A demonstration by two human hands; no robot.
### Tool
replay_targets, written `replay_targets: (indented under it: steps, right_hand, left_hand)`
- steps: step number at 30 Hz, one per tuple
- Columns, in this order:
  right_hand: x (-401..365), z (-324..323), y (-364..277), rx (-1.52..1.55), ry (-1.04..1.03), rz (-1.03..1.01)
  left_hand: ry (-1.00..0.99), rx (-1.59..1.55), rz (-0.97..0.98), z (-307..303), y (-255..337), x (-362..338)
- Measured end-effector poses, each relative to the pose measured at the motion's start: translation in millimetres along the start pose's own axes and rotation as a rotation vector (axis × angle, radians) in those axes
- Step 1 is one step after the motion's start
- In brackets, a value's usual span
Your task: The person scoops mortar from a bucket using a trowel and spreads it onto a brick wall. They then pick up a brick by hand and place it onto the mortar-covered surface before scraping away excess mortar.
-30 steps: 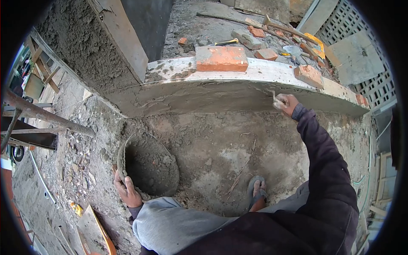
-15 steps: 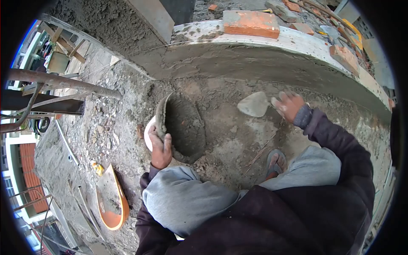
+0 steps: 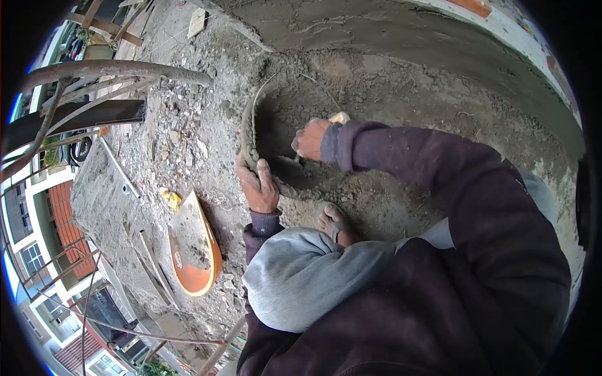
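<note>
A mortar-crusted bucket point(image 3: 248, 128) lies tilted on the dirt, its mouth facing right and wet grey mortar inside. My left hand point(image 3: 258, 187) is closed over its near left rim. My right hand point(image 3: 311, 140) is wrapped round a trowel, whose pale handle end point(image 3: 339, 118) sticks out behind the fist. The trowel blade point(image 3: 287, 164) reaches into the bucket's mouth, partly hidden by shadow and mortar. My sandalled foot point(image 3: 335, 219) stands just below the bucket.
A freshly plastered low wall point(image 3: 401, 37) runs along the top right. An orange scoop-shaped container point(image 3: 199, 285) lies on rubble at left, by a yellow scrap point(image 3: 169, 198). Rusty scaffold pipes point(image 3: 125, 70) and a grey pipe point(image 3: 120, 167) are farther left.
My right hand has brought the trowel from the ground near the wall leftward into the bucket. My left hand stays on the rim. The view has swung down and left.
</note>
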State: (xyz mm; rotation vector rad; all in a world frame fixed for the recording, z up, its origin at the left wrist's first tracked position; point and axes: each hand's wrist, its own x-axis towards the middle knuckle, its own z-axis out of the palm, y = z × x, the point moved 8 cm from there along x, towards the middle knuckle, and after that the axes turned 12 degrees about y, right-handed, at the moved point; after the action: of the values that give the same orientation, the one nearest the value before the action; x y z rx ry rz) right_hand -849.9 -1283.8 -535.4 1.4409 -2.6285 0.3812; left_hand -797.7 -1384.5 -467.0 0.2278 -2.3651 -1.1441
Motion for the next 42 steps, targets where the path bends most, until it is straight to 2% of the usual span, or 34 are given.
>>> replay_targets:
  steps: [1, 2, 5, 8, 10, 12, 14, 15, 17, 19, 21, 22, 25, 28, 31, 32, 35, 37, 39, 41, 42]
  right_hand:
    - [-1.8, -1.5, -3.3, 0.014, -0.023, -0.075]
    - [-3.0, 3.1, 8.5, 0.173, -0.102, 0.068]
    - [-31.9, -3.7, 9.4, 0.248, -0.029, 0.158]
    - [-66.8, -8.1, 18.5, 0.488, 0.038, 0.326]
    - [-85.1, -18.6, 32.2, 0.554, 0.149, 0.452]
    - [-90.7, -35.9, 51.2, 0.641, 0.180, 0.471]
    - [-106.9, -66.5, 84.6, 0.688, 0.250, 0.544]
    - [-120.1, -79.2, 106.9, 0.567, 0.286, 0.596]
    - [-157.4, -93.7, 155.0, 0.314, 0.353, 0.703]
    - [-199.1, -122.8, 190.3, -0.021, 0.350, 0.817]
    - [-232.1, -135.8, 228.7, -0.016, 0.180, 1.001]
    - [-246.8, -133.3, 247.7, -0.027, 0.225, 0.979]
    - [-272.0, -151.9, 285.4, -0.023, 0.271, 1.090]
    - [-301.9, -143.4, 318.0, -0.075, 0.357, 0.991]
    - [-321.3, -170.5, 311.9, 0.098, 0.342, 1.096]
    - [-336.4, -170.8, 314.5, 0.171, 0.415, 1.142]
    - [-367.2, -187.7, 320.5, 0.059, 0.418, 1.064]
    - [-404.7, -189.7, 334.9, -0.038, 0.374, 1.081]
    - [-437.8, -208.9, 327.1, -0.107, 0.305, 1.193]
    - [-474.1, -223.7, 316.5, -0.367, 0.173, 1.185]
    - [-462.8, -235.6, 304.8, -0.420, 0.096, 1.093]
  left_hand:
    - [0.011, -0.005, -0.015, 2.0, -4.2, 1.9]
    - [0.014, 0.000, -0.039, -1.3, -8.1, -2.5]
    - [0.071, -0.095, -0.081, -6.6, -15.4, -15.1]
    - [0.204, -0.185, -0.078, -2.5, -11.9, -17.6]
    - [0.208, -0.225, -0.082, -1.9, -7.4, -17.3]
    - [0.210, -0.287, -0.094, 6.3, -0.8, -14.9]
    - [0.153, -0.191, -0.091, 5.7, -4.4, -15.8]
    - [0.146, -0.200, -0.170, 5.9, 1.2, -15.1]
    - [0.203, -0.306, -0.206, 5.8, -24.6, -14.2]
    - [0.202, -0.214, -0.197, 1.0, -28.4, -7.8]
    - [0.185, -0.261, -0.203, 3.8, -19.8, -0.5]
    - [0.163, -0.224, -0.202, 6.5, -17.1, 2.1]
    - [0.140, -0.196, -0.151, 14.1, -2.0, 8.3]
    - [0.113, -0.211, -0.120, 23.9, 8.9, 12.5]
    - [0.109, -0.203, -0.142, 23.6, 4.7, 12.9]
    - [0.113, -0.200, -0.158, 23.6, 2.1, 10.9]
    - [0.125, -0.199, -0.127, 24.3, 7.4, 11.7]
    - [0.092, -0.189, -0.104, 27.1, 14.8, 13.5]
    - [0.097, -0.177, -0.104, 28.5, 18.9, 13.8]
    - [0.106, -0.199, -0.066, 31.1, 20.9, 17.7]
    - [0.114, -0.211, -0.048, 32.5, 20.9, 19.9]
